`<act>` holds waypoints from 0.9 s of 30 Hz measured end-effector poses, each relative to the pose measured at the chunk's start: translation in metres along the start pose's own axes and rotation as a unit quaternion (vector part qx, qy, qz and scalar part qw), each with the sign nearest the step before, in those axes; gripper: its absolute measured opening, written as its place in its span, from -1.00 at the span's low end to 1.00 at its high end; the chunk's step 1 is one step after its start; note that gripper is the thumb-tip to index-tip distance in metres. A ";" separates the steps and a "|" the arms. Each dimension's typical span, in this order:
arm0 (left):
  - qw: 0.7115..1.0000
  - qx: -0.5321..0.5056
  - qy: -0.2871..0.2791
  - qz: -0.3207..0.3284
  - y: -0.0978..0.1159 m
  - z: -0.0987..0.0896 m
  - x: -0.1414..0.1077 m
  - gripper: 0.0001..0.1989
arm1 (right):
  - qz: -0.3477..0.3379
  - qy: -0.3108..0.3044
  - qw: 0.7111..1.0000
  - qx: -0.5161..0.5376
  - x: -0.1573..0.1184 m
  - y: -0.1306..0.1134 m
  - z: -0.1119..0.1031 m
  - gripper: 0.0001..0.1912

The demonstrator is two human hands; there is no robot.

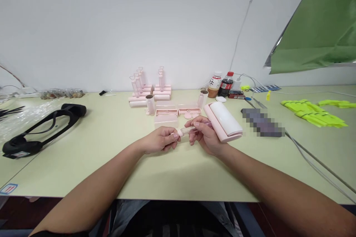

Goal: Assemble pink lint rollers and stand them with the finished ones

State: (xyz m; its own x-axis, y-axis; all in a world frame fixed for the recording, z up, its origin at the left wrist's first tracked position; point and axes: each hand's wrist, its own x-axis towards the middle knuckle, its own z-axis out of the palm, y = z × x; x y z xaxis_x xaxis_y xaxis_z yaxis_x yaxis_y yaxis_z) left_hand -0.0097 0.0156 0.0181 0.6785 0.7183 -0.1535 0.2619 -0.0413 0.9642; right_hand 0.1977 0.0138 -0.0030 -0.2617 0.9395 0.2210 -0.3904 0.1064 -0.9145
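A pink lint roller (226, 122) with a white sticky roll and a clear handle lies across my right hand (207, 137). The fingers of that hand are wrapped round the handle. My left hand (161, 140) pinches the small pale end piece (180, 132) at the handle's left tip. Just beyond my hands, open pink cases (166, 120) sit on the table, with small round pink pieces (188, 116) beside them. Two white rolls (150, 104) stand upright nearby. Farther back are several lint rollers (137, 100) with upright clear handles and heart-shaped ends.
Two drink bottles (226, 84) stand against the wall at the right. Beyond my right hand lie a blurred-out phone-like object (261, 122), cables and yellow-green fabric strips (313, 113). A black headset (44, 129) and clear plastic wrap (16, 127) lie at the left.
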 end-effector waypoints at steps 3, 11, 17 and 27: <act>0.998 0.050 -0.013 0.022 0.001 0.003 -0.001 -0.56 | 0.018 -0.014 1.000 0.015 0.001 0.000 -0.002 -0.81; 0.973 0.202 0.021 0.110 0.002 0.001 -0.003 -0.63 | 0.031 -0.023 0.998 0.050 -0.003 0.003 0.001 -0.85; 0.955 0.275 0.036 0.108 0.004 0.000 -0.005 -0.63 | 0.045 -0.021 0.998 0.050 -0.004 0.006 0.006 -0.83; 0.915 0.339 0.174 0.136 -0.007 0.019 0.004 -0.69 | 0.034 0.027 0.996 0.077 -0.002 0.006 0.007 -0.76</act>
State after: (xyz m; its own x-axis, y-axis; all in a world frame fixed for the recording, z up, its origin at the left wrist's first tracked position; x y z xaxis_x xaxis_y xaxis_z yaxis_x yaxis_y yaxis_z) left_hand 0.0043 0.0053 0.0065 0.5530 0.7903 0.2639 0.5613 -0.5874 0.5830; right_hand 0.1899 0.0108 -0.0064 -0.2464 0.9592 0.1384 -0.5054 -0.0053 -0.8629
